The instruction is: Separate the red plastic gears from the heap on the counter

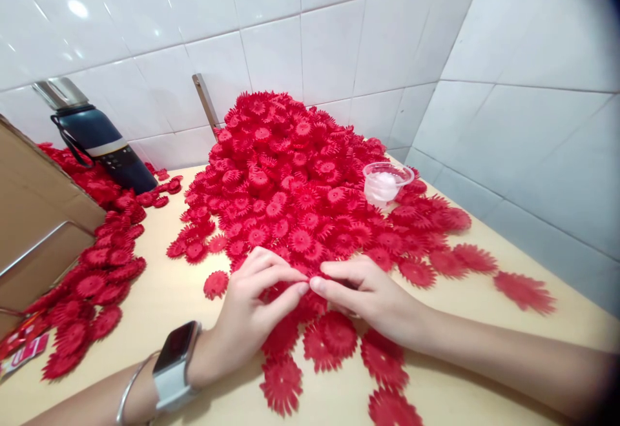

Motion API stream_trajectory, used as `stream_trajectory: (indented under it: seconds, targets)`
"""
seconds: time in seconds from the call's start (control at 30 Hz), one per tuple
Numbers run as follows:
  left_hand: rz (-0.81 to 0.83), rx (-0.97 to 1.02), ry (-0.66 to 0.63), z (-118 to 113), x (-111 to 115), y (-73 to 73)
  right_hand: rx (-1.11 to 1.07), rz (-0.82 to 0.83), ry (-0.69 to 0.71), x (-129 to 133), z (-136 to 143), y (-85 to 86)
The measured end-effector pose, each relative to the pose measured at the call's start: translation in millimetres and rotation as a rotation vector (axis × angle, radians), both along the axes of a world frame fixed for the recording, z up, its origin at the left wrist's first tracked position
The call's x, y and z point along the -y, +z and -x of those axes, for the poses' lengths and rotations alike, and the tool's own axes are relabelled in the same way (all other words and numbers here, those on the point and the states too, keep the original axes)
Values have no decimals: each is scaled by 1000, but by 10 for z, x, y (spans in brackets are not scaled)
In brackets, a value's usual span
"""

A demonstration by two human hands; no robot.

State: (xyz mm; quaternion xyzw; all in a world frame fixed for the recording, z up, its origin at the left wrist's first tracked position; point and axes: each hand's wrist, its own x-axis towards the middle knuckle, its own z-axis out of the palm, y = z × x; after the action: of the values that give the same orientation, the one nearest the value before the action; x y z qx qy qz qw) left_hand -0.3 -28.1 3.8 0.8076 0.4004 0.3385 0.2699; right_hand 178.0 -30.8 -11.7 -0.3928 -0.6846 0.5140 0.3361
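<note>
My left hand (254, 297), with a watch (177, 355) and a bangle on its wrist, has thumb and index finger pressed together in a pinch. Its fingertips meet those of my right hand (380, 300), whose fingers are also closed. Whatever sits between the fingertips is too small or hidden to make out. Both hands hover at the near side of a big heap of red fringed flower discs (290, 174). Below them lie several larger, flatter red fringed discs (281, 384), some overlapping on the pale table (203, 381).
A clear plastic cup (387, 184) with whitish contents rests at the heap's right side. At left are a dark blue flask (109, 145), a cardboard box (43, 206), more red discs (90, 284) and a small wrapper (24, 355). White tiled walls (334, 39) bound the table behind and right.
</note>
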Motion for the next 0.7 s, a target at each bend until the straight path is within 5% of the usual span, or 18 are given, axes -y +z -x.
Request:
stream_trajectory:
  seconds: [0.33, 0.53, 0.7]
  targets:
    - [142, 265, 413, 91, -216, -102, 12, 70, -112, 18, -12, 31]
    - [69, 201, 305, 71, -159, -107, -7, 79, -70, 3, 18, 45]
    - [126, 36, -39, 26, -68, -10, -1, 40, -46, 14, 9, 20]
